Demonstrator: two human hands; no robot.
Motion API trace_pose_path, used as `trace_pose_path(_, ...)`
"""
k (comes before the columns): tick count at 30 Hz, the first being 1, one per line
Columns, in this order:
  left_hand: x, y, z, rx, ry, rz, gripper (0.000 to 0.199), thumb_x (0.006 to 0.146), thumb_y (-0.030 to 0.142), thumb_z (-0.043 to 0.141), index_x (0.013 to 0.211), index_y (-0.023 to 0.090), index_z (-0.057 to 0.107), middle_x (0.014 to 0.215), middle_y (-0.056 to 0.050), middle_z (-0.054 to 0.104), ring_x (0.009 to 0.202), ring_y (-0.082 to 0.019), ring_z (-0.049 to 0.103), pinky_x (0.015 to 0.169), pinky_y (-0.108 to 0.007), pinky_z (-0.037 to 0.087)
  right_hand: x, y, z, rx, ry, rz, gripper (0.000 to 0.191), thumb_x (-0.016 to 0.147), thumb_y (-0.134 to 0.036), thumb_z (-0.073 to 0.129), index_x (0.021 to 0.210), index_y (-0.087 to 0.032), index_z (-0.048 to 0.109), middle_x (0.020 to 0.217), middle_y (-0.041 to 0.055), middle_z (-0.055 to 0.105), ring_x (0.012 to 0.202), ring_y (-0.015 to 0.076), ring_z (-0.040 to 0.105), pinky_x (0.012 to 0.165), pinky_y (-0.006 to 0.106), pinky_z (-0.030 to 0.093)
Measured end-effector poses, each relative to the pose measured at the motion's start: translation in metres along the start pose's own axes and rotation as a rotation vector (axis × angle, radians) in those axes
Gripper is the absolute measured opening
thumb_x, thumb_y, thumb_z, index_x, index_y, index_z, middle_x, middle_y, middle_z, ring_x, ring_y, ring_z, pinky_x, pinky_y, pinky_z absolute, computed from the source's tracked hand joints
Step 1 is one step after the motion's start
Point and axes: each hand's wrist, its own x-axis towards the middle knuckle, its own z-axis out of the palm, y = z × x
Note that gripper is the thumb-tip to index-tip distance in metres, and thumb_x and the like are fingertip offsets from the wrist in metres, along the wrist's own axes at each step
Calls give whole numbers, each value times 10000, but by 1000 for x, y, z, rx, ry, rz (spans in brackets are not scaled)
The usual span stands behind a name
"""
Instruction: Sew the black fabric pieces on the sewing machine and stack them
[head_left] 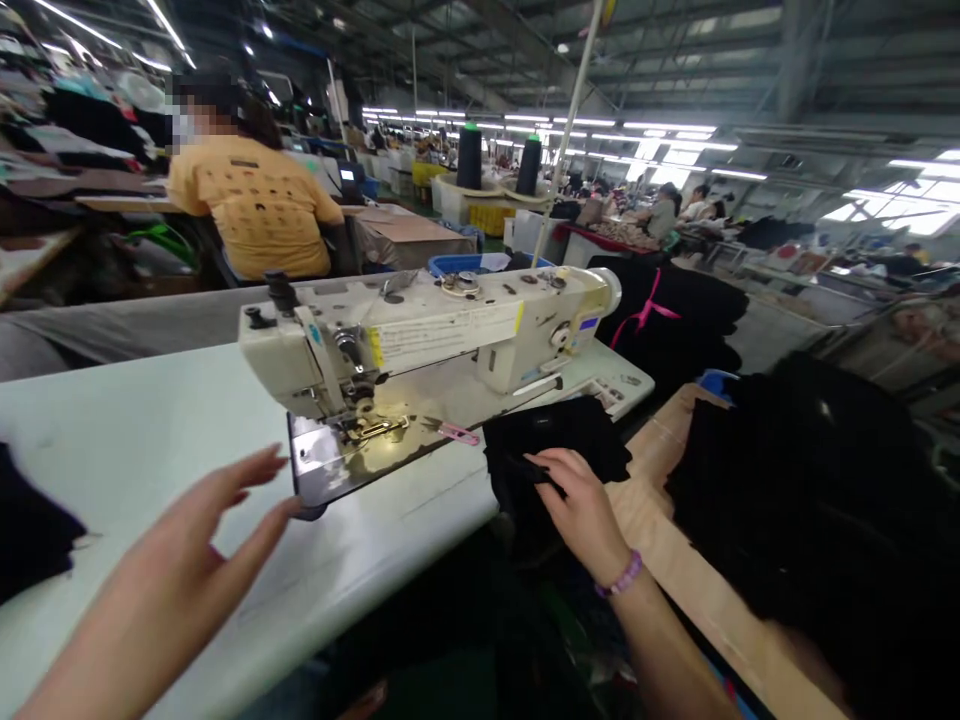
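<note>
My left hand hovers over the pale table, left of the sewing machine's metal plate, fingers apart and holding nothing. On the right, my right hand, with a purple bead bracelet at its wrist, pinches a fold of black fabric lying on the table's front edge. The sewing machine stands between and behind my hands. Nothing lies under its needle area that I can make out. Pink-handled thread snips rest beside the machine bed, just left of the black fabric.
More black fabric lies at the table's left edge. A large black fabric pile sits at the right, and a bundle with a pink tie behind it. A person in a yellow shirt sits beyond the machine. Thread cones stand behind.
</note>
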Motion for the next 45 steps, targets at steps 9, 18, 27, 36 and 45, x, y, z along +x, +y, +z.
trace_pose_path(9, -31, 119, 71, -482, -195, 223, 487, 942, 244, 566, 1412, 350, 500, 1262, -50, 689, 947, -161, 735, 773, -243, 633, 23, -55, -6, -72, 368, -143, 507, 883, -22, 478, 1300, -261, 640, 942, 48, 568, 801, 165, 604, 713, 292, 543)
trace_pose_path(18, -15, 126, 25, -485, 145, 56, 223, 940, 244, 586, 1155, 270, 640, 1050, -31, 726, 919, -161, 713, 775, -237, 604, 28, -136, -12, 363, 45, -344, 568, 880, -83, 573, 1416, -257, 501, 1225, 91, 644, 1132, 236, 618, 975, 386, 530)
trace_pose_path(27, -24, 114, -14, -98, 268, 356, 261, 905, 169, 629, 1143, 265, 585, 910, 13, 736, 727, -125, 712, 706, -202, 577, 71, -154, -3, 297, 91, -575, 208, 937, -128, 616, 1115, -233, 637, 934, 19, 720, 921, 188, 634, 1023, 461, 448)
trace_pose_path(36, -9, 123, -43, -340, 59, 281, 139, 948, 190, 559, 860, 220, 662, 882, -33, 632, 848, -146, 617, 736, -231, 509, 74, -162, 0, 379, 1, -552, 100, 991, -158, 524, 987, -247, 569, 899, -1, 705, 872, 156, 653, 1089, 471, 421)
trace_pose_path(45, 3, 117, -49, -857, -568, -105, 312, 930, 516, 560, 975, 212, 509, 575, 103, 314, 508, -83, 266, 460, -205, 208, 83, -158, -7, 527, -169, -352, 128, 1002, -289, 531, 946, -226, 628, 856, 5, 683, 788, 149, 648, 732, 260, 532)
